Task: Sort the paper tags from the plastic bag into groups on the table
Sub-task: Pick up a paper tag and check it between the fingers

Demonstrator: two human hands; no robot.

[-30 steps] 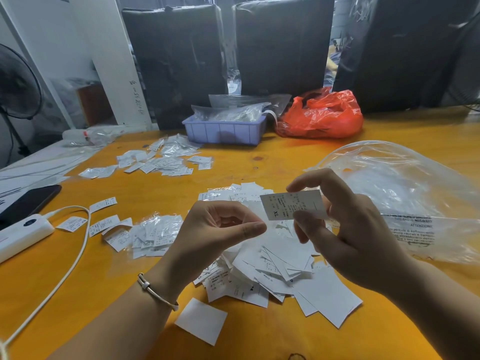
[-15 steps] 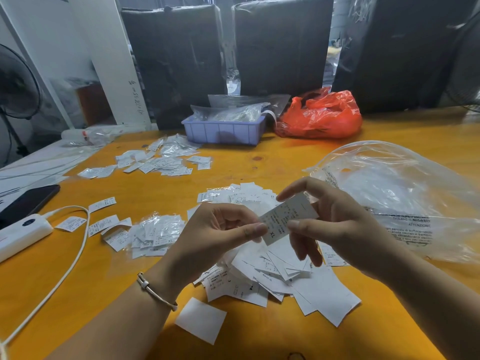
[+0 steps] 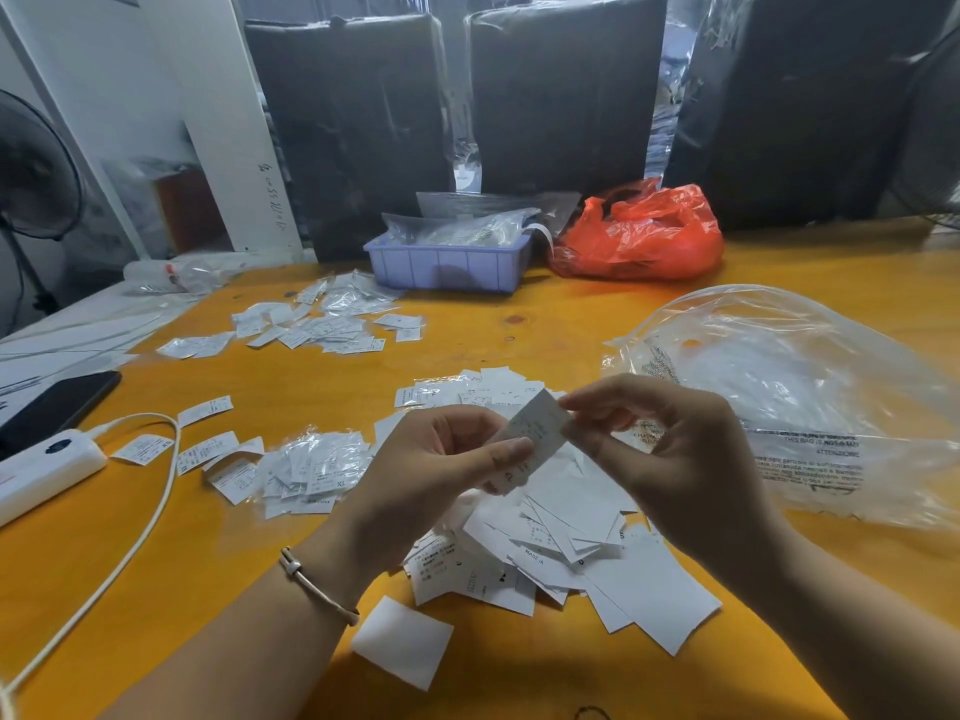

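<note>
A white paper tag (image 3: 537, 431) is held tilted above the table by both hands. My left hand (image 3: 436, 470) pinches its lower end between thumb and fingers. My right hand (image 3: 670, 454) pinches its upper right edge. Under the hands lies a loose heap of white tags (image 3: 550, 553). A clear plastic bag (image 3: 810, 387) lies crumpled to the right. One group of tags (image 3: 306, 465) sits left of the hands, another group (image 3: 322, 324) lies farther back, and a few single tags (image 3: 202, 410) lie near the cable.
A purple tray (image 3: 447, 265) of plastic packets and a red bag (image 3: 639, 236) stand at the back of the orange table (image 3: 545, 314). A white power bank (image 3: 41, 472) with cable and a black phone (image 3: 52, 407) lie at the left. Black wrapped bundles stand behind.
My right hand brought the tag down and left from mid-air, tilting it. My left hand, which held nothing, now pinches the tag's lower end.
</note>
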